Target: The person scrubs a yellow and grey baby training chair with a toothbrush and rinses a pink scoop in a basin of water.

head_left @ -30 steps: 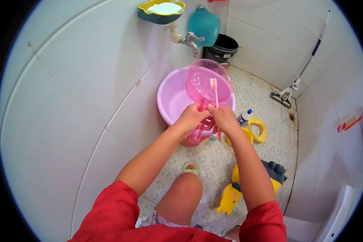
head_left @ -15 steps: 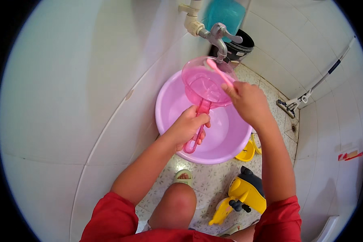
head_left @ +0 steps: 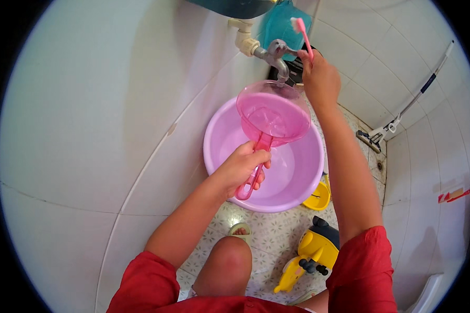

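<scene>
My left hand is closed round the handle of a see-through pink water ladle. The ladle's bowl is under the spout of a metal tap, over a light purple basin. A pink toothbrush with pale bristles sticks up from my closed right hand. That hand is at the end of the tap's lever, and its fingers seem to touch it. Whether water runs from the spout I cannot make out.
A teal container and a mostly hidden black bucket stand behind the tap. To the right, a squeegee mop leans on the tiled wall. A yellow-and-black ride-on toy and a yellow dish are on the floor.
My right hand has moved up from above the ladle to the tap's lever, carrying the toothbrush, which now points upward. My left hand and the ladle have hardly moved.
</scene>
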Tool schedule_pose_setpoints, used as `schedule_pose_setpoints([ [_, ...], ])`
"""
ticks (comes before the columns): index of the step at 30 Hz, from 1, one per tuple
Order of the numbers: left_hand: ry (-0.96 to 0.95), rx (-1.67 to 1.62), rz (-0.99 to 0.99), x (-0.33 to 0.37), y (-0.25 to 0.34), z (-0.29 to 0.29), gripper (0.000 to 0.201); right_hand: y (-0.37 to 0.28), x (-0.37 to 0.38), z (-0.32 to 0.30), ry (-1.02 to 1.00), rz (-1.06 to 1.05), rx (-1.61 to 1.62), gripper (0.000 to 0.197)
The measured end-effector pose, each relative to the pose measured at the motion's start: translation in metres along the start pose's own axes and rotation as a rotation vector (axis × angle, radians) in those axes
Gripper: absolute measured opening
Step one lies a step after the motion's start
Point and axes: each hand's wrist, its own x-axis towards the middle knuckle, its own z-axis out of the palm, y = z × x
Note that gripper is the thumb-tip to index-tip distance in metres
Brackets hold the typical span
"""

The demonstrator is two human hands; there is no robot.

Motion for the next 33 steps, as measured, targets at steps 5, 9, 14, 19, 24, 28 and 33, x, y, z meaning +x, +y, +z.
schedule_pose_setpoints([
  [5, -0.028, -0.014, 0.035, -0.003, 0.005, 0.008, 0.034, 0.016, 0.021, 0.001, -0.162, 0.152, 0.105, 0.046],
  [9, -0.029, -0.024, 0.047, 0.0, 0.003, 0.002, 0.033, 0.014, -0.018, 0.005, -0.329, 0.313, 0.453, 0.047],
  [14, -0.005, -0.038, 0.058, 0.012, -0.001, 0.004, 0.035, 0.03, -0.072, 0.01, -0.539, 0.275, 0.527, 0.034],
  [19, 0.016, -0.154, 0.043, 0.023, -0.012, 0.009, 0.032, 0.033, -0.077, 0.018, -0.578, 0.111, 0.257, 0.019],
  [24, -0.001, -0.012, 0.051, 0.032, -0.017, 0.002, 0.029, 0.03, -0.074, 0.026, -0.582, 0.009, 0.055, 0.017],
  [28, 0.027, 0.145, 0.062, 0.034, -0.01, -0.004, 0.032, 0.022, -0.063, 0.026, -0.563, 0.325, 0.528, 0.015],
  [33, -0.03, 0.038, -0.031, 0.041, -0.012, -0.026, 0.043, 0.011, -0.054, 0.005, -0.481, 0.533, 0.909, 0.019],
])
